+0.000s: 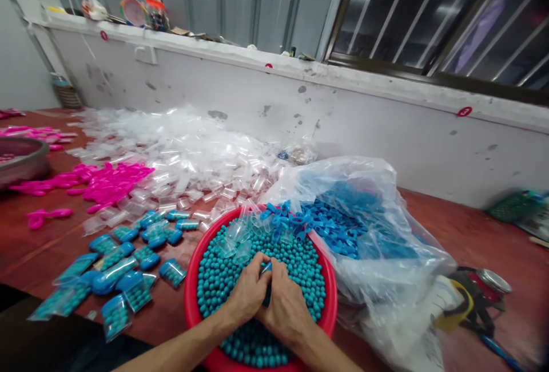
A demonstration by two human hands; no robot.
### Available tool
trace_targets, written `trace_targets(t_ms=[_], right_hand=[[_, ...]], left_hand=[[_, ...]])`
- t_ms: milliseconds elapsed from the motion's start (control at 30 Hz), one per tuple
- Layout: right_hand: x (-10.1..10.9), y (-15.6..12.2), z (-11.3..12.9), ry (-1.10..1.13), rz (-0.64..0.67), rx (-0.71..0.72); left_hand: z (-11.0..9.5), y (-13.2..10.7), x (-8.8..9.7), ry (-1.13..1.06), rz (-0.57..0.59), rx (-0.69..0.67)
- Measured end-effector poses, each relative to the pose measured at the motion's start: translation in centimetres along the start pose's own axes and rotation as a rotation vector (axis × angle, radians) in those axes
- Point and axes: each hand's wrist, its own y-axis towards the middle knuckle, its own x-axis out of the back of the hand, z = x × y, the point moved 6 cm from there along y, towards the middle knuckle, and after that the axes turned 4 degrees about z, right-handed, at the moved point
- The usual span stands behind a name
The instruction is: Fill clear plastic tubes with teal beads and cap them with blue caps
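My left hand and my right hand meet over a red basin full of teal beads. Both are closed around a small blue plastic piece, mostly hidden by my fingers; whether a clear tube is joined to it I cannot tell. Several clear plastic tubes lie on the beads at the basin's far side. Beside them, at the far right rim, sit loose blue plastic caps. Left of the basin, bead-filled tubes with blue caps lie on the red table.
A large heap of clear tubes spreads along the wall. Pink plastic pieces and a bowl are at the left. A clear bag of blue caps stands right of the basin, near a yellow-and-black item.
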Motion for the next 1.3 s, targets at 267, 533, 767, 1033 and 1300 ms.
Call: trace_targets(t_ms=[267, 533, 767, 1033, 1300], right_hand=[[1.3, -0.6, -2.4, 0.150, 0.003, 0.109], [1.3, 1.3, 0.3, -0.230, 0.019, 0.222], [0.2, 5.6, 3.8, -0.486, -0.030, 0.339], [1.3, 2.2, -0.1, 0.185, 0.027, 0.311], [4.9, 4.5, -2.0, -0.370, -0.139, 0.091]], left_hand=[[-3.3, -3.7, 8.4, 0.553, -0.157, -0.008], [-1.8, -6.1, 17.5, 1.270, -0.519, 0.109], [-2.4, -4.1, 10.7, 0.995, -0.330, -0.186], [-0.3, -1.3, 3.2, 0.626, -0.009, -0.087], [0.8, 0.7, 1.8, 0.515, 0.098, 0.131]])
